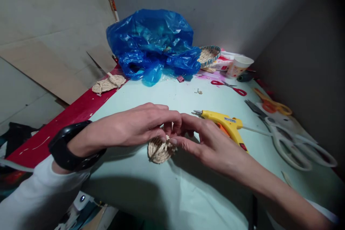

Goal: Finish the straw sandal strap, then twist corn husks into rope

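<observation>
Both of my hands meet over a small woven straw slipper (161, 152) above the pale green table cover. My left hand (140, 124), with a black band at the wrist, is closed on its upper left part, thumb against the straw strap. From the right, my right hand (201, 134) pinches the same slipper near the strap with thumb and fingers. The far end of the slipper is hidden behind my fingers. Just beyond my right hand lies a yellow glue gun (222, 120), its nozzle pointing left. Another woven straw slipper (109, 83) lies at the table's left edge.
A blue plastic bag (153, 39) stands at the back, beside a woven basket (209, 55) and a paper cup (239, 66). To the right lie red-handled scissors (229, 87), orange-handled scissors (272, 104) and large white-handled scissors (289, 143). A red strip (67, 127) edges the table's left.
</observation>
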The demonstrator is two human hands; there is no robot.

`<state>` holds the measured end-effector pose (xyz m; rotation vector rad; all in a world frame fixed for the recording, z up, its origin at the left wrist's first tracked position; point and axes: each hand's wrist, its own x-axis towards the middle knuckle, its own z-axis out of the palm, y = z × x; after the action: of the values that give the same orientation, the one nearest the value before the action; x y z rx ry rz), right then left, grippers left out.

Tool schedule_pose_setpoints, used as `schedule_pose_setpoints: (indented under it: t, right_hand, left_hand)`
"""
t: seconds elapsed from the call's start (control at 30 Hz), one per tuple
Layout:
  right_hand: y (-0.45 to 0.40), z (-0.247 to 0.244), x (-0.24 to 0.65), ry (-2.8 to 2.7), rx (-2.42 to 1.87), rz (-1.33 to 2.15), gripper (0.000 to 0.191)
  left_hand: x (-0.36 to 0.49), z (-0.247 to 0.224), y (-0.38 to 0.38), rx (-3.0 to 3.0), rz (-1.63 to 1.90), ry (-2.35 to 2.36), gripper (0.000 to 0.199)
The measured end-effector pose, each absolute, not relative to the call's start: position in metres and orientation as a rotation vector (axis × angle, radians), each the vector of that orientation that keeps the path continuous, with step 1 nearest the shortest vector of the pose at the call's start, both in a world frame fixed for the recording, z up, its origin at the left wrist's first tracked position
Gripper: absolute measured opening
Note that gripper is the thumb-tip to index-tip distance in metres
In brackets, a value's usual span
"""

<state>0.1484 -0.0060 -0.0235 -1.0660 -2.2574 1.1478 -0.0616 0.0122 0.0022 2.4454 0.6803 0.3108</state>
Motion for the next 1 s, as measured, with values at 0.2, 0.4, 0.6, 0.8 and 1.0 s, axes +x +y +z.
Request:
schedule_pose_setpoints:
  t: [0.2,0.4,0.6,0.8,1.0]
  right_hand:
    - [-0.009,-0.030,0.139,-2.080,-1.024,1.274,0.017]
    - [-0.008,-0.035,0.137,-1.924,-0.984,1.460,0.019]
    - [-0.010,-0.031,0.133,-1.776,-1.045,1.582,0.017]
    - [-0.013,-0.035,0.130,-1.669,-1.102,1.621,0.010]
    - [-0.017,-0.030,0.127,-1.663,-1.207,1.462,0.009]
  left_hand:
    - [-0.062,0.001,0.007,2.480,0.284,0.808,0.021]
    - [-0.062,-0.001,-0.005,2.611,0.424,1.019,0.015]
    - [-0.074,-0.009,-0.043,2.486,0.756,1.507,0.009]
    - [-0.051,-0.038,-0.086,1.822,0.822,1.824,0.014]
    - [-0.032,-0.041,-0.083,1.648,0.868,1.857,0.012]
